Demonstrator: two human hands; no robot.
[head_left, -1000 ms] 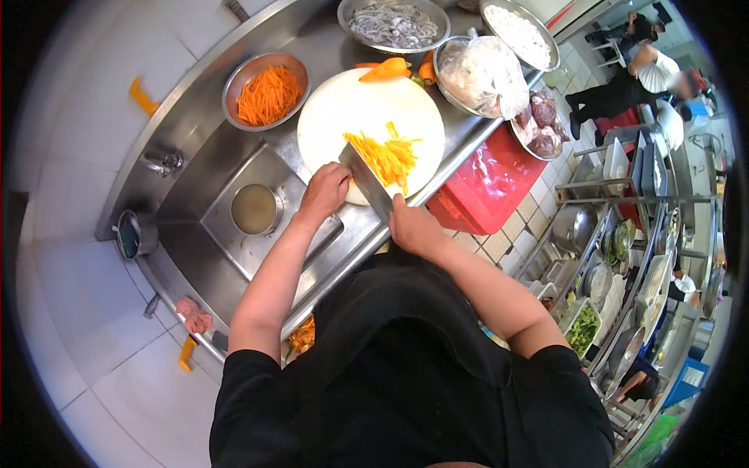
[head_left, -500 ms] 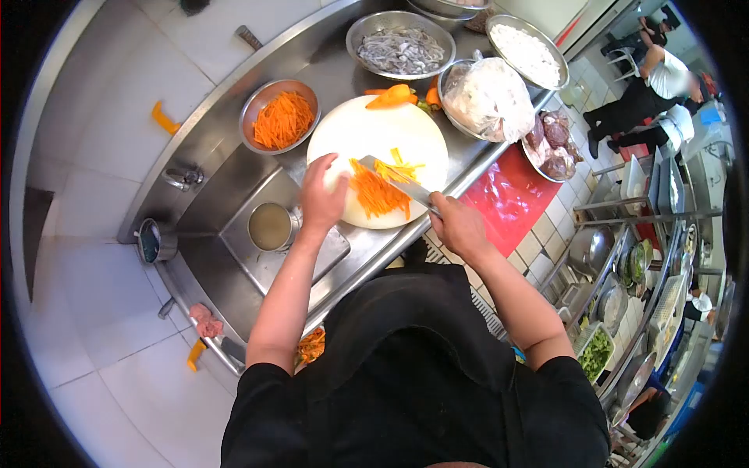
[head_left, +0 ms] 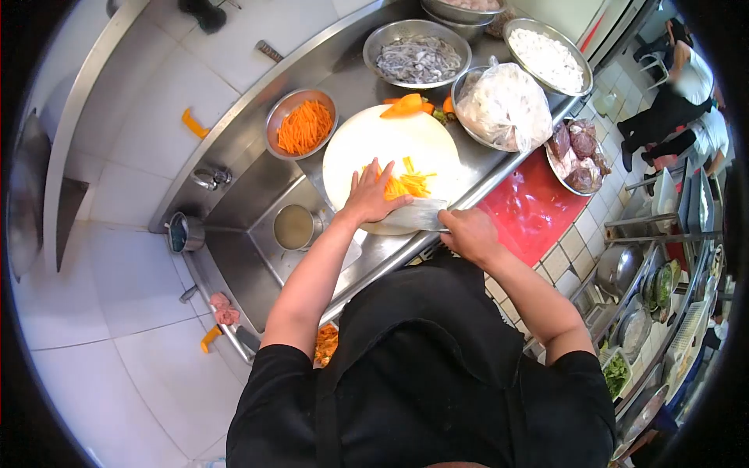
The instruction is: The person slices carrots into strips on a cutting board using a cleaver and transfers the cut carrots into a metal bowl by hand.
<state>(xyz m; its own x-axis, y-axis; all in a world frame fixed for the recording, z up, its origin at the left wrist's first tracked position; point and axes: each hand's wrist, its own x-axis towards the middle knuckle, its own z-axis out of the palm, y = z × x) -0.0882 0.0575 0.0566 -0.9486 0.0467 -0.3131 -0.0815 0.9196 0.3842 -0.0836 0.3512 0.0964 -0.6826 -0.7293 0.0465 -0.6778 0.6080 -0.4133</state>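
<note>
My left hand lies with its fingers spread over the near side of a round white cutting board, resting on cut orange strips that look like carrot. Some of the orange-yellow strips show beside its fingertips; the rest are hidden under the palm. In my right hand is the handle of a cleaver. Its broad blade lies along the board's near edge, close to the left thumb. Larger carrot pieces sit at the board's far edge.
A bowl of carrot strips stands left of the board. Beyond are a bowl of greyish strips, a bagged pale food, a bowl of white pieces and dark meat. A sink is at left; people stand far right.
My left hand has moved right onto the cut strips and spread its fingers. The cleaver has come from the top of the pile to its near side, with its blade turned.
</note>
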